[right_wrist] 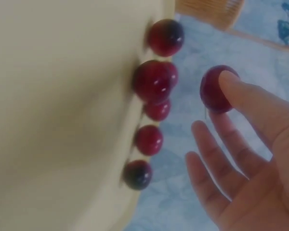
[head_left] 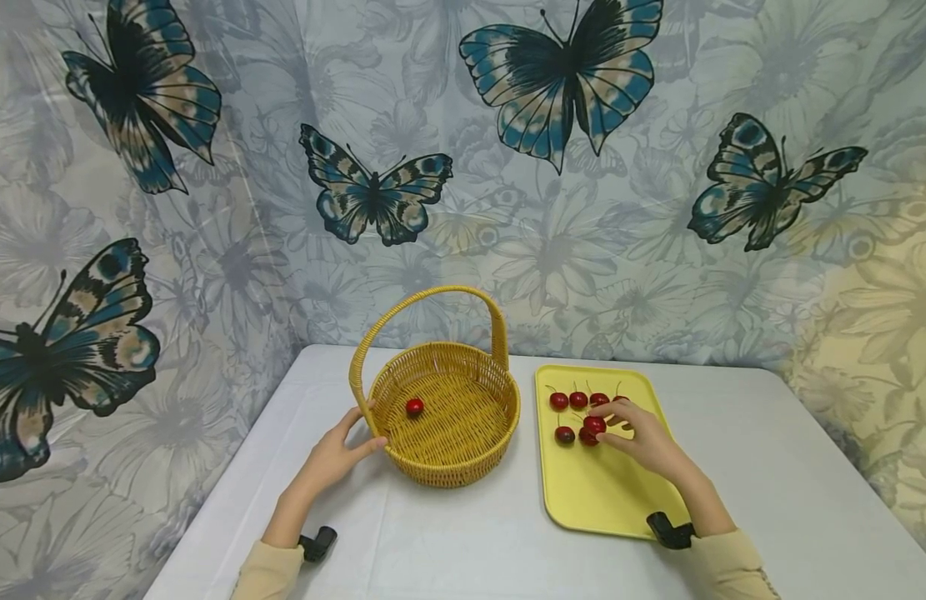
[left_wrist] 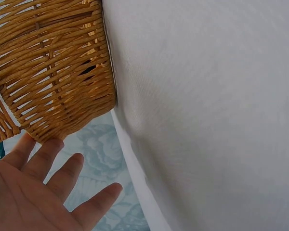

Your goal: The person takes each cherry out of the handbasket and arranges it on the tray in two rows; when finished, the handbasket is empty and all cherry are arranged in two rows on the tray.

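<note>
My right hand point(head_left: 646, 437) pinches a dark red cherry point(right_wrist: 216, 89) between thumb and fingers, raised over the yellow tray point(head_left: 605, 500). The other fingers spread out below it in the right wrist view. Several cherries with thin stems, such as one cherry point(head_left: 558, 401), lie on the tray's far half; the hand partly hides some. My left hand point(head_left: 331, 454) holds the yellow woven basket point(head_left: 451, 473) at its left side, by the foot of the handle, thumb at the rim and fingertips on the wicker. One red cherry point(head_left: 414, 407) lies inside the basket.
The basket's tall arched handle point(head_left: 463, 290) rises over its far left side. A white-covered table point(head_left: 447, 550) carries both basket and tray, which stand apart. Behind it hangs a floral cloth point(head_left: 553, 242) with large butterflies.
</note>
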Available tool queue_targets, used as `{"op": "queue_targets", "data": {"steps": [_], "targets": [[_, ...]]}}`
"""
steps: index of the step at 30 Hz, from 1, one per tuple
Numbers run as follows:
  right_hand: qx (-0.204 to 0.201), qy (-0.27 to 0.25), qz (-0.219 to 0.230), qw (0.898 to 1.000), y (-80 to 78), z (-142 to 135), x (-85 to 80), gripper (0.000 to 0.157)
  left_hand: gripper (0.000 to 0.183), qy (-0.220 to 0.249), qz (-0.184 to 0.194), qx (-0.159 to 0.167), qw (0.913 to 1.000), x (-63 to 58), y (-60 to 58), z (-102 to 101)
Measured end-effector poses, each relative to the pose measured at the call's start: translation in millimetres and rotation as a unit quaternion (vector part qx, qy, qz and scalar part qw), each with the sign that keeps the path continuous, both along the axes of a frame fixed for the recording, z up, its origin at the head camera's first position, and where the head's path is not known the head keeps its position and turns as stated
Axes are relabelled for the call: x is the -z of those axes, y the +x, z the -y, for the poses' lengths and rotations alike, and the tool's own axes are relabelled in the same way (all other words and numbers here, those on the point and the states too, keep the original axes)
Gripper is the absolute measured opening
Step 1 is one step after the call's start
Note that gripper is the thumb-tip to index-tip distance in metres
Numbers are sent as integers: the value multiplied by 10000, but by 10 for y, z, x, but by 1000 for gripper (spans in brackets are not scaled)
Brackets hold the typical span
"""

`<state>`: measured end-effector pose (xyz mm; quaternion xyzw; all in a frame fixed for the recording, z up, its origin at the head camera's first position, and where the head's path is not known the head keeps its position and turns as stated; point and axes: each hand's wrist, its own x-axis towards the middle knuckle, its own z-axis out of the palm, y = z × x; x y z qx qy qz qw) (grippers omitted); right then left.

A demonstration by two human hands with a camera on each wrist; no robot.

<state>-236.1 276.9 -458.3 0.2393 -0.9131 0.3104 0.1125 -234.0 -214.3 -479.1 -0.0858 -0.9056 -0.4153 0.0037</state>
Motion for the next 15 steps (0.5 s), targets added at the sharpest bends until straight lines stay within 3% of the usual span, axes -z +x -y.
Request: {"op": "queue_targets", "data": {"steps": [15], "targets": [[146, 268, 258, 9992, -73, -268, 158, 30, 72, -46, 7, -15, 10000, 5, -6, -3]]}}
